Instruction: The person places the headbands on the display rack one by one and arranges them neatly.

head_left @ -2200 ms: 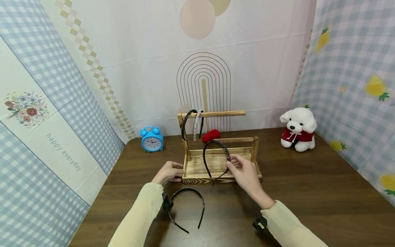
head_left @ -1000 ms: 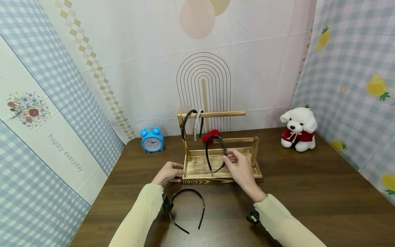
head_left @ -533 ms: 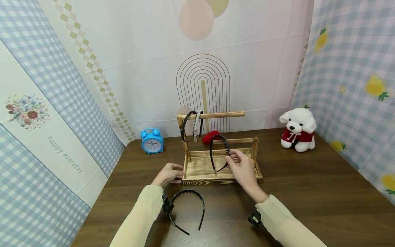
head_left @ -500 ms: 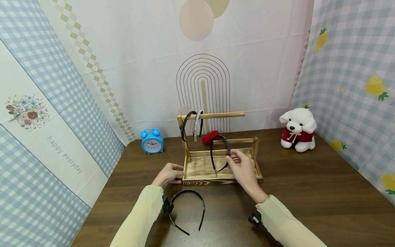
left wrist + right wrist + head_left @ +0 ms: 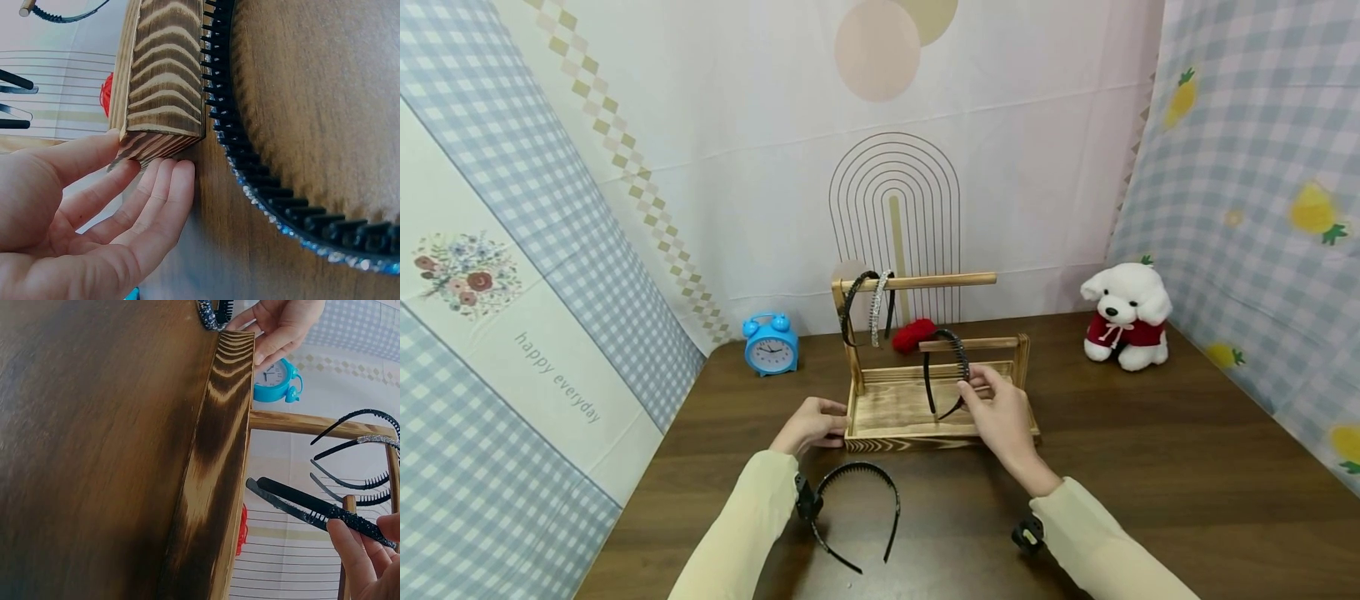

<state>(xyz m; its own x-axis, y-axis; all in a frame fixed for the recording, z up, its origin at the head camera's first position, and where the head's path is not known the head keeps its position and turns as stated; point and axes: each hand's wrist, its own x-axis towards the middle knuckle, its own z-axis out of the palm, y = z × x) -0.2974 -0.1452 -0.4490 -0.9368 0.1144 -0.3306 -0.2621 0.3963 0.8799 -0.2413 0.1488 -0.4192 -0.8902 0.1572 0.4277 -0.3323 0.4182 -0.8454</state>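
My right hand (image 5: 1002, 417) pinches one side of a black toothed headband (image 5: 963, 358), held arch-up above the tray of a wooden stand (image 5: 940, 444). In the right wrist view, this headband (image 5: 294, 497) has sparkly dots near the fingertips. My left hand (image 5: 811, 423) touches the left end of the stand's tray, its thumb at the rim and its fingers fairly straight against the end, as the left wrist view shows. A black headband (image 5: 847, 308) and a silver glittery headband (image 5: 876, 312) hang on the stand's upper bar (image 5: 947, 279).
Another black headband (image 5: 897, 508) with glitter lies on the table (image 5: 1120, 450) near my left wrist. A blue alarm clock (image 5: 772, 350) stands left, a white plush dog (image 5: 1126, 312) right. Something red and fuzzy (image 5: 914, 335) sits behind the stand, whose lower bar (image 5: 992, 342) runs along the right.
My right hand first lifted the headband slightly, then moved it to the right over the tray. The left hand keeps its place at the stand's end.
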